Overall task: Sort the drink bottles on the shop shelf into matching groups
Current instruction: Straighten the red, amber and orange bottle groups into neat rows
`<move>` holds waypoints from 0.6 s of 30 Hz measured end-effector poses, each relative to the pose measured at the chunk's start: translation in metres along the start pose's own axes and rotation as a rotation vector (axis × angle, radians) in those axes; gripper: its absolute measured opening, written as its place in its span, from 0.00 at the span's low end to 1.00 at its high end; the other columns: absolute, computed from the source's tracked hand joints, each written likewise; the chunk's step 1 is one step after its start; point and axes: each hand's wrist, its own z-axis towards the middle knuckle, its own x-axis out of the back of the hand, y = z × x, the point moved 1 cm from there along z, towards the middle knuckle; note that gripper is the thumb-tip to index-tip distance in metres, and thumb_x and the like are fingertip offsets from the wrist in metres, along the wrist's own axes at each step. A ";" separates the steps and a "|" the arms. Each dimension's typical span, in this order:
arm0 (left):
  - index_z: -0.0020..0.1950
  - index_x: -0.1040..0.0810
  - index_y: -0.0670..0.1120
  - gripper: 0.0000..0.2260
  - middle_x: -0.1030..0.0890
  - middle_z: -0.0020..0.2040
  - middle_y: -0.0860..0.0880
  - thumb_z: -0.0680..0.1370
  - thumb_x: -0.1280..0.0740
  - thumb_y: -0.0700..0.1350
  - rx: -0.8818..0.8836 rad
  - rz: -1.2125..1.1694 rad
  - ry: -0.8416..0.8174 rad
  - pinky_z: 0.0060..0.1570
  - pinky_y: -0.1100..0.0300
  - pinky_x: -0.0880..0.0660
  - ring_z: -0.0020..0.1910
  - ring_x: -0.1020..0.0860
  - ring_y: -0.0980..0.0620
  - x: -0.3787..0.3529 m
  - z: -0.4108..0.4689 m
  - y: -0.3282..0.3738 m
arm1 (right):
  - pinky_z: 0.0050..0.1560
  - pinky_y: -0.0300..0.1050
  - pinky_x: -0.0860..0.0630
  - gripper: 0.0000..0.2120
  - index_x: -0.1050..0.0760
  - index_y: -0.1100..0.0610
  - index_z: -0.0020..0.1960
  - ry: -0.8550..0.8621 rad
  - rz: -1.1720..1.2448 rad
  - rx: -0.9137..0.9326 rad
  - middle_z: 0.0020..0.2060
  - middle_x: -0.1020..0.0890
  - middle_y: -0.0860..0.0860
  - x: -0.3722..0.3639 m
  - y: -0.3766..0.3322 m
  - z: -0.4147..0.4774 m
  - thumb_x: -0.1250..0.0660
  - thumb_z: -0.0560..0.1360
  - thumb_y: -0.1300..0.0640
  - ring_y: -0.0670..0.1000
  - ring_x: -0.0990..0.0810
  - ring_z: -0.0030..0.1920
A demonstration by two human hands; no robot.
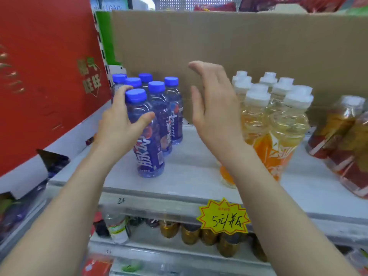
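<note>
left hand [119,124] wraps front blue-capped bottle [148,136] near shelf [191,176] edge | right hand [215,108] open, empty, mid-frame gap | yellow bottles [278,120] right, possibly touching wrist

Cardboard sheet [229,40] backs the grey shelf [191,172]

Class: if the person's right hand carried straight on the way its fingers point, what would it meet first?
Probably the cardboard panel behind the shelf: the open right hand points up and back through the gap between the bottle groups, though depth is uncertain.
</note>
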 end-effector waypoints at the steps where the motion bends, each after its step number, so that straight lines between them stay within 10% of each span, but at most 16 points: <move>1: 0.70 0.34 0.51 0.27 0.21 0.57 0.54 0.74 0.27 0.50 0.003 -0.018 -0.006 0.54 0.53 0.27 0.56 0.21 0.47 0.008 0.002 -0.008 | 0.62 0.51 0.27 0.18 0.27 0.62 0.69 -0.090 0.018 -0.088 0.64 0.22 0.57 -0.020 0.000 0.007 0.39 0.80 0.63 0.58 0.22 0.62; 7: 0.71 0.33 0.52 0.27 0.23 0.56 0.58 0.75 0.27 0.47 0.007 -0.024 -0.034 0.55 0.58 0.30 0.57 0.22 0.51 0.040 0.013 -0.040 | 0.60 0.47 0.30 0.24 0.36 0.55 0.78 -0.516 0.084 -0.405 0.62 0.22 0.53 -0.093 0.005 0.035 0.40 0.83 0.50 0.56 0.24 0.64; 18: 0.66 0.27 0.61 0.24 0.19 0.60 0.52 0.70 0.36 0.61 0.054 -0.219 -0.150 0.62 0.46 0.25 0.57 0.20 0.51 0.051 0.031 -0.055 | 0.56 0.50 0.25 0.22 0.28 0.50 0.65 -0.570 0.091 -0.436 0.53 0.21 0.51 -0.081 0.000 0.032 0.35 0.78 0.38 0.55 0.21 0.56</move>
